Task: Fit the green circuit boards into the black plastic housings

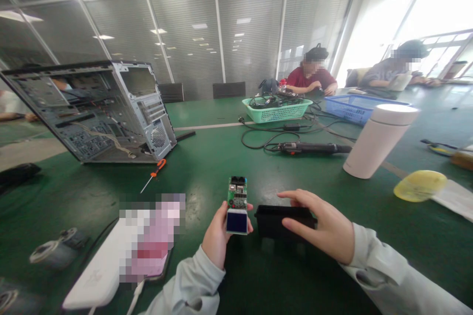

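Note:
My left hand [218, 232] holds a small green circuit board [238, 202] upright, its fingers closed around the lower part. A dark rectangular screen [237, 222] is on the board's lower end, and black sockets line its top. Just to the right stands a black open-topped plastic box [273, 224] on the table. Over the right end of this box is my right hand [321, 224], with thumb in front and fingers stretched along the far side. The thumb and fingers are apart; whether they touch the walls is hard to tell.
A computer case [121, 113] stands left behind an orange screwdriver [153, 174]. A phone [155, 241] and white power bank [99, 266] lie nearer. On the right are an electric screwdriver [310, 148], pale bottle [380, 140] and green basket [277, 113]. Two people sit beyond.

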### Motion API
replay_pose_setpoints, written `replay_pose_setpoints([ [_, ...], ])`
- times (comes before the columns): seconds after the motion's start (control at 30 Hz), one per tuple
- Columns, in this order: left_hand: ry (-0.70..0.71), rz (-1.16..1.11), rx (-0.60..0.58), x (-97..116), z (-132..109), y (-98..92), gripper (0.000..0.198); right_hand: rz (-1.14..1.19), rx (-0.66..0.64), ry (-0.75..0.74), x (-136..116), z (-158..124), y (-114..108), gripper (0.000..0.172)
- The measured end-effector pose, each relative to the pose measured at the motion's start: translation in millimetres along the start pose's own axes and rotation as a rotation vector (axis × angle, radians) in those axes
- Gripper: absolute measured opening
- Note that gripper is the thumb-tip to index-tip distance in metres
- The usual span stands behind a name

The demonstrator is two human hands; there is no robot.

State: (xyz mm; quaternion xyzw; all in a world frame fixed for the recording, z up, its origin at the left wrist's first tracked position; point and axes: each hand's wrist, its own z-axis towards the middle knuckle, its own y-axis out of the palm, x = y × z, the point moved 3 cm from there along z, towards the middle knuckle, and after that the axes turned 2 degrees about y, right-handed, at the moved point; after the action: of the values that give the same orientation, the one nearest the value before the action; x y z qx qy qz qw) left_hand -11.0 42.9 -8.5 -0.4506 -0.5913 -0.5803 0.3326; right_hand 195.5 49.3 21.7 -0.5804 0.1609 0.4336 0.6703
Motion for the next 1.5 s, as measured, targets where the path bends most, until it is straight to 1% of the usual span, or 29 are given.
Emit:
replay_pose_setpoints([
  [0.07, 0.003, -0.007, -0.005, 1, -1, 0.9, 0.059, 0.193, 0.079, 0.162, 9, 3, -1, 0.045],
  [0.13, -0.001, 0.001, -0.005, 0, -1, -0.1, 0.063, 0.431, 0.092, 0.344, 15, 6, 1, 0.050],
  [0.17, -0.006, 0.008, -0.006, -1, 0, -1.1, 0.065, 0.566, 0.053, 0.445, 17, 6, 4, 0.053],
  [0.23, -0.007, 0.018, 0.002, -4, 3, -4.1, 0.068, 0.850, -0.075, 0.650, 16, 3, 13, 0.054],
  [0.3, -0.007, 0.020, 0.008, -8, 7, -6.6, 0.069, 1.151, -0.227, 0.778, 10, -2, 24, 0.051],
  [0.33, -0.009, 0.018, 0.010, -10, 8, -7.4, 0.069, 1.280, -0.291, 0.790, 6, -4, 28, 0.050],
  [0.37, -0.010, 0.017, 0.010, -11, 10, -7.8, 0.069, 1.361, -0.341, 0.764, 2, -6, 32, 0.051],
  [0.43, -0.012, 0.018, 0.007, -12, 10, -7.5, 0.069, 1.453, -0.430, 0.696, -3, -10, 37, 0.056],
  [0.5, -0.003, 0.007, 0.011, -11, 8, -6.6, 0.068, 1.492, -0.501, 0.663, -6, -13, 42, 0.058],
  [0.6, 0.023, -0.016, 0.016, -7, 4, -4.9, 0.066, 1.495, -0.566, 0.606, -9, -14, 44, 0.055],
  [0.7, 0.060, 0.000, 0.001, -3, 0, -3.7, 0.058, 1.477, -0.553, 0.545, -8, -13, 44, 0.050],
  [0.8, 0.067, 0.034, -0.017, -1, -1, -4.0, 0.051, 1.472, -0.530, 0.505, -5, -13, 44, 0.046],
  [0.93, 0.058, 0.060, -0.015, -1, -1, -5.7, 0.049, 1.440, -0.553, 0.454, -3, -15, 44, 0.045],
  [1.03, 0.056, 0.086, -0.027, 0, -1, -5.9, 0.050, 1.441, -0.574, 0.407, -4, -15, 43, 0.049],
  [1.23, 0.064, 0.116, -0.039, 0, -1, -6.3, 0.051, 1.445, -0.517, 0.482, -1, -18, 40, 0.052],
  [1.3, 0.063, 0.118, -0.042, 0, -1, -6.7, 0.051, 1.419, -0.515, 0.486, -1, -18, 41, 0.056],
  [1.37, 0.067, 0.126, -0.046, 0, -1, -6.8, 0.051, 1.303, -0.460, 0.482, 0, -16, 42, 0.064],
  [1.4, 0.069, 0.130, -0.048, -1, -1, -6.8, 0.051, 1.187, -0.399, 0.460, 1, -14, 40, 0.069],
  [1.47, 0.074, 0.137, -0.047, -1, -1, -6.7, 0.050, 0.837, -0.197, 0.341, 4, -10, 30, 0.071],
  [1.5, 0.077, 0.137, -0.043, -1, -1, -6.6, 0.050, 0.624, -0.081, 0.249, 5, -9, 21, 0.067],
])
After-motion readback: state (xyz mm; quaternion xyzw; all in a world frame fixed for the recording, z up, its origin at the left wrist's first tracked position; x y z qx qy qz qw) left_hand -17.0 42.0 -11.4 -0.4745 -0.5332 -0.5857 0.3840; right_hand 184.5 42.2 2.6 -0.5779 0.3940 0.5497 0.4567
